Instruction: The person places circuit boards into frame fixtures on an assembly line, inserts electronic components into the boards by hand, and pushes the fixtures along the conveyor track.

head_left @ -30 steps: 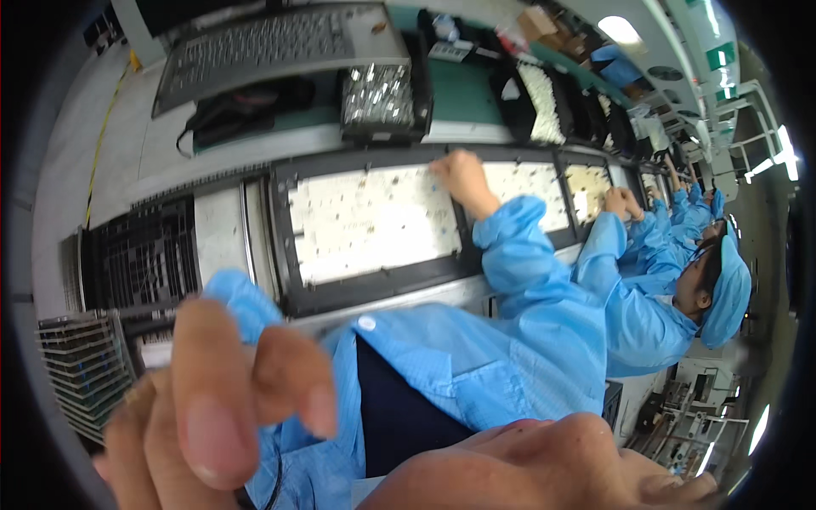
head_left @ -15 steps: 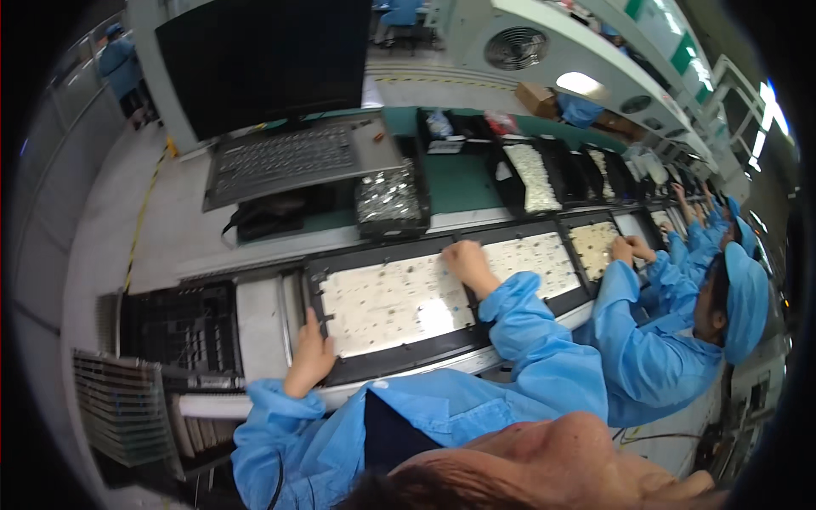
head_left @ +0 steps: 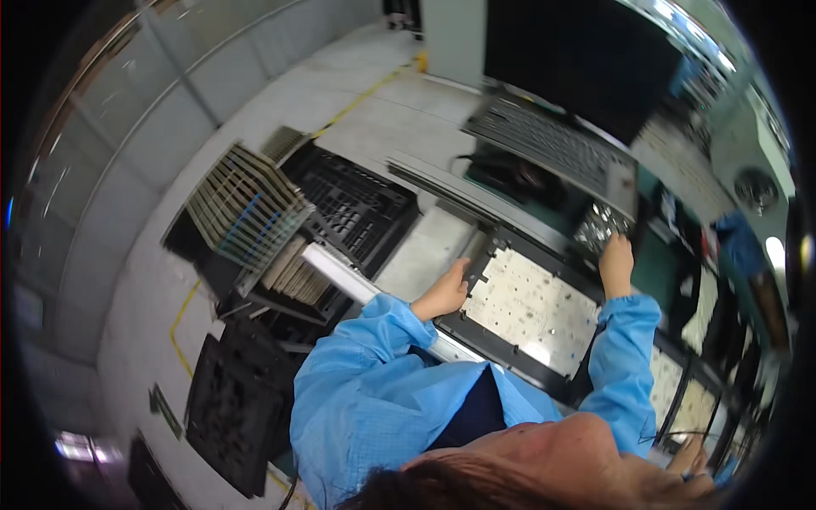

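Note:
A black carrier frame lies on the line in front of me, holding a pale circuit board dotted with small parts. My left hand grips the frame's left edge, thumb on top and the other fingers partly hidden. Beyond the frame's far right corner stands a dark bin of shiny silver metal parts. At this bin's near edge is my right hand, its fingers drawn together at the parts. Whatever sits between those fingertips is too small to make out.
A keyboard and a dark monitor stand beyond the bin. To the left are a black pallet-like tray and a rack of upright boards. More framed boards continue to the right, with another person's hand near them.
My right hand has left the board and reached out to the bin of metal parts. The left hand stays at the frame's edge. The view has swung left.

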{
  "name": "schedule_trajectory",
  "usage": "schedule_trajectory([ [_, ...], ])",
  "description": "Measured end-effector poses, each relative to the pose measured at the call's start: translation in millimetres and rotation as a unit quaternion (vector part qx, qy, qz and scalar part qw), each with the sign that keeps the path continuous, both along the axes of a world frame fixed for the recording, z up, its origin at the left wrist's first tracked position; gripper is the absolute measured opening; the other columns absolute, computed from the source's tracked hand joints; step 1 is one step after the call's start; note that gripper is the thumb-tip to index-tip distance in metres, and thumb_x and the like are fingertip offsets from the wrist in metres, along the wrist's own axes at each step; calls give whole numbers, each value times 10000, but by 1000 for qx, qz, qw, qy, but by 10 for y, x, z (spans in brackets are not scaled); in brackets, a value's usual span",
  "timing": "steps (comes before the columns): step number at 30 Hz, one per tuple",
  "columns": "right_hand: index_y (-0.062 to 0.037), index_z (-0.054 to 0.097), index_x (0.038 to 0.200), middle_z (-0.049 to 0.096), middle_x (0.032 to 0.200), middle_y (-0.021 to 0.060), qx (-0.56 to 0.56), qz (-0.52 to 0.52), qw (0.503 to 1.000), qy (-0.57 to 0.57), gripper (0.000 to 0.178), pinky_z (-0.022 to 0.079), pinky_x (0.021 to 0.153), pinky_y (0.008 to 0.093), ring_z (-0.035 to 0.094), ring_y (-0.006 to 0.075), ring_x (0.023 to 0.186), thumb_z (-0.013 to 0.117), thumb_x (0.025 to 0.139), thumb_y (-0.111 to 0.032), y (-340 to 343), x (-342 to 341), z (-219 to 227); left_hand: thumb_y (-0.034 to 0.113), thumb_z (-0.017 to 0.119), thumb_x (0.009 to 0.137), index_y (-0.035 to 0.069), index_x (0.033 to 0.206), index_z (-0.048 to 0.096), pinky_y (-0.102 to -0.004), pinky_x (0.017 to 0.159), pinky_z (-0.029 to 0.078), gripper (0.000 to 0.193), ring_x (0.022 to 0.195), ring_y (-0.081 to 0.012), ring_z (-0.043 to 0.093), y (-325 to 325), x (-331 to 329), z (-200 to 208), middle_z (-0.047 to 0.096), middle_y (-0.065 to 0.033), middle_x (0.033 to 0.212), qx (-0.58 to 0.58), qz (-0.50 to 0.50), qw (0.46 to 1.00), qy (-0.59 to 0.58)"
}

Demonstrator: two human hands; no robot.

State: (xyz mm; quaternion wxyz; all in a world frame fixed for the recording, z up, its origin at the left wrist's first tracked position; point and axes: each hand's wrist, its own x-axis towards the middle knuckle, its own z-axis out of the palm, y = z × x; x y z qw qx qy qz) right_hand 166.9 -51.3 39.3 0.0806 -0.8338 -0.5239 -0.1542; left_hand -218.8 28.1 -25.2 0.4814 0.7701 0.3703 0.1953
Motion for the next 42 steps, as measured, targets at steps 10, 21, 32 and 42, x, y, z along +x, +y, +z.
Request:
schedule_trajectory([
  [10,39,639,877,641,849,258,124,68,983,115,115,487,749,497,618,444,846,632,782,-26,223,471,-455,67,607,886,14,1265,535,-335,827,500,390,956,-237,624,555,-712,-15,625,-138,1066,-18,166,986,13],
  [21,-47,710,1003,670,907,222,163,26,982,87,186,514,757,456,649,408,871,591,862,-65,120,296,-223,168,629,943,-20,1155,635,-264,691,545,284,900,-176,641,169,-533,639,608,-148,1112,260,154,953,-4],
  [32,36,674,1026,693,812,103,16,131,852,506,188,516,671,274,644,155,709,538,904,-9,-540,-1102,-180,122,634,866,-7,993,682,-438,891,450,187,936,-392,591,-215,257,723,665,-198,1001,196,-6,980,-26],
  [42,42,699,959,699,860,55,57,68,784,615,111,516,693,235,632,103,776,643,893,-28,-801,-1195,-304,115,652,844,-15,1014,670,-415,829,492,215,947,-369,611,-305,1100,372,632,-193,924,248,-172,952,53],
])
